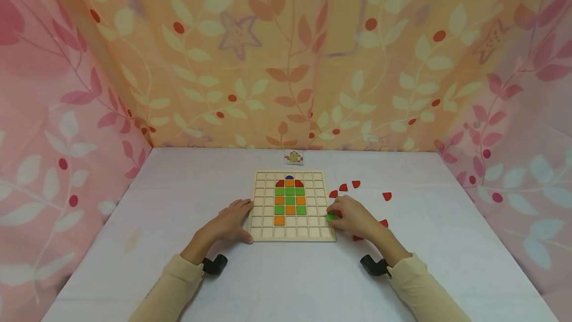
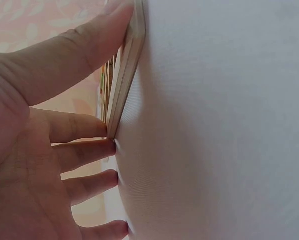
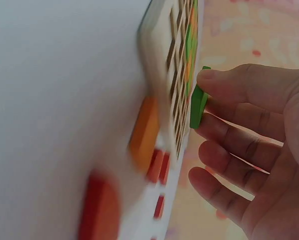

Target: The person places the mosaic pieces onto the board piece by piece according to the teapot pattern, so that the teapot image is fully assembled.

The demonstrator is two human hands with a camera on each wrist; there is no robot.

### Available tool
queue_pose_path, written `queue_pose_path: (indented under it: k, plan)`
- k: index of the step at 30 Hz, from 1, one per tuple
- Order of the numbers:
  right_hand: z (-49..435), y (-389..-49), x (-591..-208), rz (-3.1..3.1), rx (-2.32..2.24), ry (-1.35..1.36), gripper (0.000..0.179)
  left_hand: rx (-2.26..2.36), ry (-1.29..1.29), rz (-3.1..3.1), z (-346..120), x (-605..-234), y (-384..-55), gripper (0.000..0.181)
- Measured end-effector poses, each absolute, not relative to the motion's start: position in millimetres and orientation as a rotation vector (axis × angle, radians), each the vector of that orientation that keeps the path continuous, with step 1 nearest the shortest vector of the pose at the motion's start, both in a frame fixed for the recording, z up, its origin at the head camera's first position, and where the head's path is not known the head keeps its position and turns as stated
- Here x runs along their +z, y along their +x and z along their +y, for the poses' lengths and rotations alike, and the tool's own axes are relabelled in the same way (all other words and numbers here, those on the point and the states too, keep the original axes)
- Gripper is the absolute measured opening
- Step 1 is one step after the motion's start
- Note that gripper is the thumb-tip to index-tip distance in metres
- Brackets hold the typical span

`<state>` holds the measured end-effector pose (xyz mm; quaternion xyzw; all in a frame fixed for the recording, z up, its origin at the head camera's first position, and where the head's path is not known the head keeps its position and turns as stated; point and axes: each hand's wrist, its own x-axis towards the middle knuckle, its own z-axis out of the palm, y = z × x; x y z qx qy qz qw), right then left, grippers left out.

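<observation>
Taking the board [image 1: 263,232] as our clock centre, we've got red pcs [image 1: 387,196] scattered loose from approx. 2 to 4 o'clock, some partly hidden by the R hand [image 1: 355,217] and forearm. In the right wrist view we also see an orange block [image 3: 143,134] just beside the board's edge; can't tell if they touch. A small picture card [image 1: 294,157] lies at 12, just past the far edge.

R hand's at 3 o'clock, thumb & fingers pinching a green tile [image 1: 331,217] near the board's R edge; other fingers loosely bent. L hand [image 1: 231,220] is at 9, fingers spread w/ thumb & forefinger on the board's edge, gripping nothing. On the board we see a blue half-round [image 1: 289,177] at the top, then red, green & orange pcs below, w/ one orange square [image 1: 279,220] lowest.

Black gadgets [image 1: 215,265] sit on both wrists, by the beige sleeves [image 1: 165,287]. Table's covered w/ white cloth [image 1: 147,232]. Behind, at 12, hangs a yellowish leafy curtain [image 1: 286,78]; pink leafy curtains [image 1: 40,163] at 9 & 3.
</observation>
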<state>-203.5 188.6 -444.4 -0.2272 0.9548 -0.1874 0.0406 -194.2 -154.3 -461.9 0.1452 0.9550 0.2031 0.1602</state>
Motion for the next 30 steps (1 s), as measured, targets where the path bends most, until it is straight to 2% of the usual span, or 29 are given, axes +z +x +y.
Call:
queue_pose_path:
  k: [10,17,30]
  plan:
    - [149,-211,-434,2.865,-0.546,-0.797,0.025,0.585,0.398,2.733,-152,-461,-193,0.099]
    - [128,-214,-437,2.810,-0.561,-0.791,0.025,0.577,0.378,2.736,-150,-461,-194,0.099]
    - [103,-215,-443,2.802,-0.438,-0.967,0.023,0.585,0.380,2.734,-152,-460,-192,0.099]
